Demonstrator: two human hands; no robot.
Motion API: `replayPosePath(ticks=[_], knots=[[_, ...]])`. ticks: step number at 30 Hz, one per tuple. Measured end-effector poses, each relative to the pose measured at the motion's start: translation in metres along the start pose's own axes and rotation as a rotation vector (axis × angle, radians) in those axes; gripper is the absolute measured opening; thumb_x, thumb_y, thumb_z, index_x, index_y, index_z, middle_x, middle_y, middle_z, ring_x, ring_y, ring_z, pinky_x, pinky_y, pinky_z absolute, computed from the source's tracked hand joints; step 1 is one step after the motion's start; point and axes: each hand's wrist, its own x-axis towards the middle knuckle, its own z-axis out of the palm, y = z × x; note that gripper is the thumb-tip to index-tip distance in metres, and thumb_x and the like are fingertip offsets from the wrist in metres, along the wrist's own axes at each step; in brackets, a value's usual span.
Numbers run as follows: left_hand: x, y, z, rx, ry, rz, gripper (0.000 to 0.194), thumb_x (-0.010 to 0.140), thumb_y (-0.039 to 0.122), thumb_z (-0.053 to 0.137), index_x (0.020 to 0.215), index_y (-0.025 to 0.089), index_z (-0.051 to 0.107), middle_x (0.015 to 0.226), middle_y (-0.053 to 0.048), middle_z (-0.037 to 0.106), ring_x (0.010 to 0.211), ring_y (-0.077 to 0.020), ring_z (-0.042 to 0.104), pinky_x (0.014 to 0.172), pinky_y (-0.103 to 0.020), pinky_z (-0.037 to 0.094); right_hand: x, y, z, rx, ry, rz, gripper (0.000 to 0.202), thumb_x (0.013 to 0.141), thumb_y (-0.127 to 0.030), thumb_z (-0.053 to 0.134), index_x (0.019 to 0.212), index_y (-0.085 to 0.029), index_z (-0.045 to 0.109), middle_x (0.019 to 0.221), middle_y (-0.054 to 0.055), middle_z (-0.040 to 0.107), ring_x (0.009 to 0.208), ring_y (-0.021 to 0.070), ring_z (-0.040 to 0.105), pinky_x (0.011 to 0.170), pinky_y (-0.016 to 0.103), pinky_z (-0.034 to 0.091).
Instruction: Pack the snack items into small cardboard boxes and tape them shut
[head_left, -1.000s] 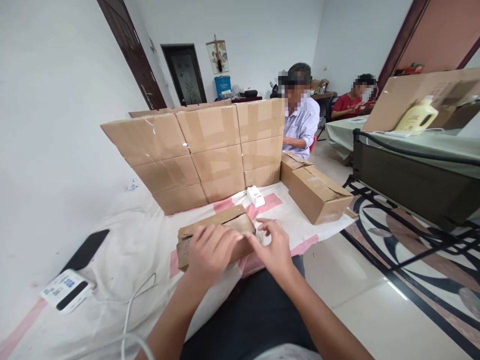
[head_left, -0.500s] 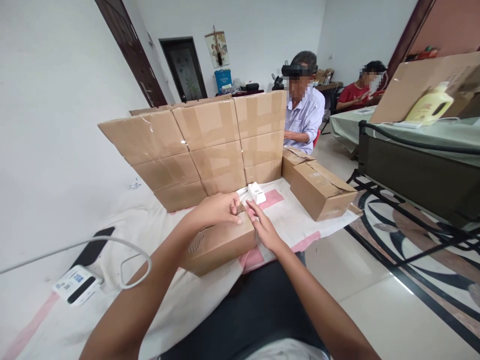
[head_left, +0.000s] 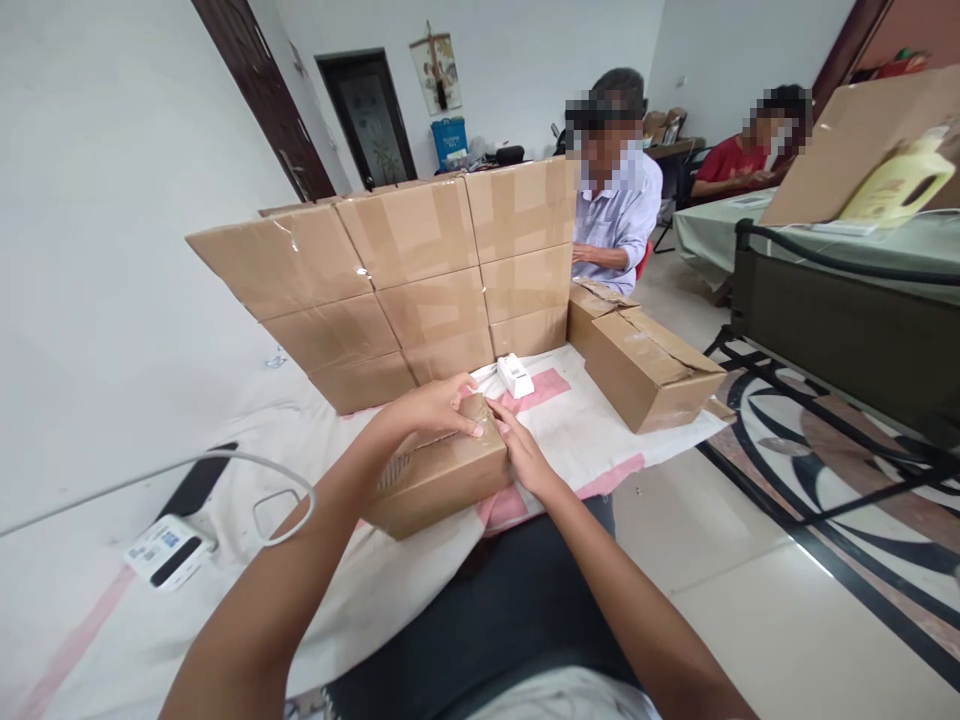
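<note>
A cardboard box (head_left: 450, 490) lies on the cloth-covered table right in front of me. My left hand (head_left: 439, 408) rests over its top, the thumb on the cardboard and apart from the curved fingers. Against the right end of the box lies my right hand (head_left: 521, 448), its fingers stretched along the edge near the far corner. Just beyond my fingertips stands a small white device (head_left: 515, 376). The far left part of the box top is hidden by my left hand and forearm.
A wall of taped cardboard boxes (head_left: 431, 280) stands behind the box. More boxes (head_left: 652, 365) sit at the table's right. A white power bank-like device (head_left: 169, 552) with a cable (head_left: 300, 535) lies left. A co-worker (head_left: 615, 210) sits across; another person (head_left: 739, 160) is farther off.
My left hand has opened from a more curled shape, its thumb now down on the box top. My right hand has settled against the box's end. The view has shifted slightly.
</note>
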Motion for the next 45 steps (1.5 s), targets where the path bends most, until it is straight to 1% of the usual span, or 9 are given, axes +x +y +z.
replayPosePath(ticks=[7,15,21,28,33,36,40,43,45], knots=[[0.008,-0.010,0.002,-0.073,0.029,0.025,0.055,0.078,0.057,0.064,0.119,0.020,0.069,0.122,-0.009,0.075,0.115,-0.0294,0.068,0.103,-0.038,0.049,0.002,-0.001,0.001,0.015,0.023,-0.008,0.063,0.104,-0.062,0.037,0.152,-0.024,0.050,0.157,0.009,0.051,0.147,0.0260,0.045,0.126,0.045,0.029],[-0.013,-0.009,0.003,-0.021,0.227,0.018,0.041,0.091,0.048,0.052,0.120,0.027,0.074,0.131,-0.004,0.073,0.120,-0.0286,0.067,0.105,-0.038,0.048,-0.001,0.001,0.004,0.064,0.048,0.055,0.069,0.100,-0.069,0.039,0.151,-0.024,0.051,0.157,0.011,0.051,0.147,0.0288,0.045,0.125,0.050,0.030],[-0.089,-0.029,0.005,-0.022,0.597,-0.066,0.040,0.097,0.043,0.046,0.123,0.029,0.072,0.114,-0.003,0.077,0.103,-0.0249,0.069,0.096,-0.038,0.049,-0.015,0.003,-0.007,0.157,-0.091,0.036,0.077,0.097,-0.074,0.044,0.159,-0.028,0.040,0.166,0.009,0.038,0.155,0.0282,0.034,0.129,0.050,0.024],[-0.153,-0.076,0.084,-0.405,1.359,-0.217,0.029,0.094,0.044,0.061,0.110,0.023,0.072,0.098,-0.004,0.074,0.096,-0.0196,0.066,0.084,-0.030,0.050,-0.024,0.011,-0.014,0.159,-0.123,0.060,0.086,0.089,-0.075,0.057,0.160,-0.030,0.037,0.169,0.009,0.031,0.157,0.0307,0.028,0.128,0.052,0.025],[-0.140,-0.085,0.123,-0.820,1.159,-0.108,0.048,0.091,0.052,0.063,0.131,0.025,0.063,0.140,-0.009,0.064,0.128,-0.0246,0.060,0.104,-0.035,0.050,-0.024,0.013,-0.007,0.091,-0.150,0.082,0.097,0.084,-0.068,0.070,0.163,-0.028,0.029,0.167,0.013,0.035,0.154,0.0325,0.034,0.124,0.051,0.032],[-0.131,-0.083,0.124,-0.970,1.068,-0.134,0.058,0.086,0.047,0.069,0.140,0.027,0.058,0.152,-0.008,0.056,0.138,-0.0278,0.054,0.112,-0.039,0.047,-0.019,0.008,-0.007,0.037,-0.179,0.078,0.104,0.082,-0.066,0.073,0.164,-0.027,0.024,0.167,0.014,0.033,0.153,0.0325,0.035,0.123,0.049,0.033],[-0.133,-0.079,0.120,-0.918,1.146,-0.200,0.054,0.086,0.047,0.069,0.135,0.024,0.062,0.148,-0.011,0.059,0.137,-0.0310,0.056,0.113,-0.043,0.048,-0.027,-0.005,-0.015,-0.229,-0.131,0.009,0.109,0.078,-0.068,0.075,0.162,-0.025,0.022,0.164,0.019,0.032,0.148,0.0363,0.039,0.113,0.052,0.044],[-0.144,-0.076,0.125,-0.812,1.179,-0.190,0.052,0.089,0.050,0.068,0.134,0.024,0.063,0.146,-0.011,0.061,0.137,-0.0316,0.056,0.112,-0.044,0.051,-0.068,-0.018,-0.011,-0.534,0.066,-0.135,0.061,0.087,-0.052,0.071,0.137,-0.023,0.053,0.124,0.016,0.062,0.111,0.0322,0.063,0.089,0.048,0.054],[-0.151,-0.075,0.130,-0.747,1.150,-0.196,0.053,0.088,0.050,0.069,0.135,0.026,0.063,0.143,-0.010,0.063,0.134,-0.0320,0.059,0.111,-0.045,0.052,-0.108,-0.026,0.005,-0.658,-0.054,-0.206,0.017,0.099,-0.037,0.052,0.103,-0.025,0.064,0.082,0.007,0.064,0.077,0.0245,0.062,0.071,0.040,0.052]])
